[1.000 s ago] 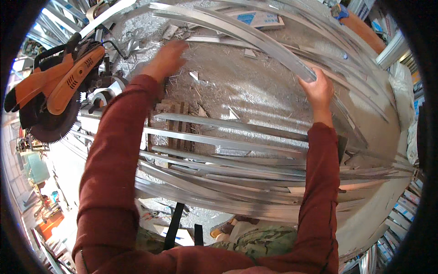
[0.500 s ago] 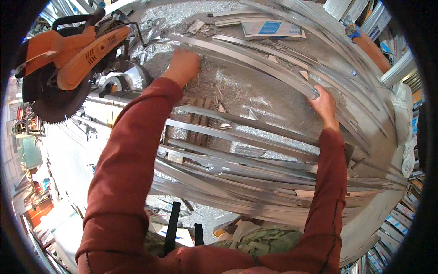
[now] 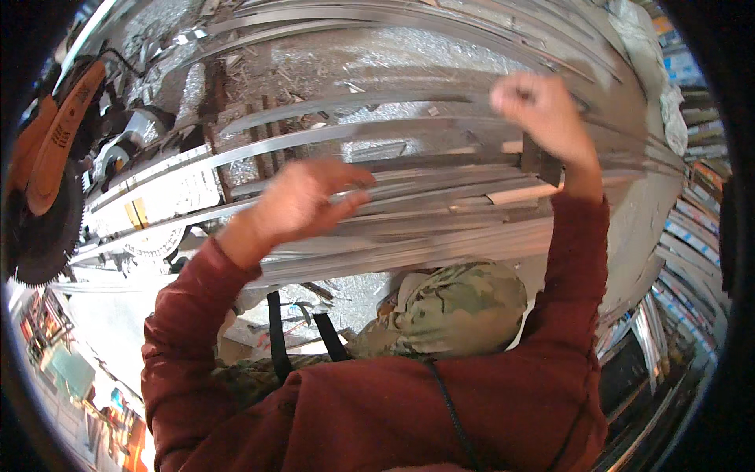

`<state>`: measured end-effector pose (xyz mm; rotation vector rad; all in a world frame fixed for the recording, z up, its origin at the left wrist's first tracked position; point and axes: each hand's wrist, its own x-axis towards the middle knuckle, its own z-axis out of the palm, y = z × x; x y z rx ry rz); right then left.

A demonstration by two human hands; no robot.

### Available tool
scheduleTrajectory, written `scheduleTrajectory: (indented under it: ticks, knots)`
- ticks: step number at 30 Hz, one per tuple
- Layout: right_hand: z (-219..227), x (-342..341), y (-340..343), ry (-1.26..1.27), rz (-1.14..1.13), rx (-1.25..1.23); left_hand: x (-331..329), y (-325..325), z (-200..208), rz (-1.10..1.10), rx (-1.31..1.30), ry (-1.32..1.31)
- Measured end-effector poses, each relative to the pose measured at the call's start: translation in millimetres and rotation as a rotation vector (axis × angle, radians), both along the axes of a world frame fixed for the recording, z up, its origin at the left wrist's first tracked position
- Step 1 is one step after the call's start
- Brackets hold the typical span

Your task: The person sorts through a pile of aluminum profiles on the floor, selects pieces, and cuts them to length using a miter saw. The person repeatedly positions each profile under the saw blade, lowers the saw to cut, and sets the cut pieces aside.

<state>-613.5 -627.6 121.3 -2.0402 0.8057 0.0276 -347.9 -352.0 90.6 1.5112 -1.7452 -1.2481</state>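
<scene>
Metal strips [image 3: 440,242] lie side by side across the middle, running left to right; orange saw [image 3: 59,149] stands far left, partly cut off. Left hand [image 3: 308,197] over the strips, thumb and fingers parted, released; right hand [image 3: 543,108] farther right, blurred, fingers curled, cannot tell whether gripping anything; short pale offcut [image 3: 525,193] lies among strips, below right hand in view.

Near strips [image 3: 440,245]: long, narrow, silvery grey, bunched side by side, running left to right over the near part of the floor [image 3: 635,224].
Bright strip [image 3: 314,139]: slim, shiny, beyond the bunch, roughly parallel to it.
Far strips [image 3: 440,17]: grey, loosely spread, some overlapping, toward the floor's far side.
</scene>
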Motion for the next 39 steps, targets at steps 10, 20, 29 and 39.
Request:
scheduleTrajectory:
  ticks: [10, 20, 29, 39]
  knots:
    - [-107.4, -104.9, 184.4, 0.193, -0.054, -0.484, -80.0, 36.1, -96.3, 0.071, 0.289, -0.547]
    - [-187.6, -64.6, 141.2, 0.316, -0.024, -0.533, -56.2, 15.6, -158.7, 0.317, 0.117, -0.512]
    - [-164.9, -74.7, 152.7, 0.334, -0.089, -0.296, -79.2, 13.6, -178.1, 0.165, 0.176, -0.615]
    - [-144.1, -83.8, 162.0, 0.236, 0.010, -0.107, -62.0, 53.9, -189.9, 0.175, -0.003, -0.543]
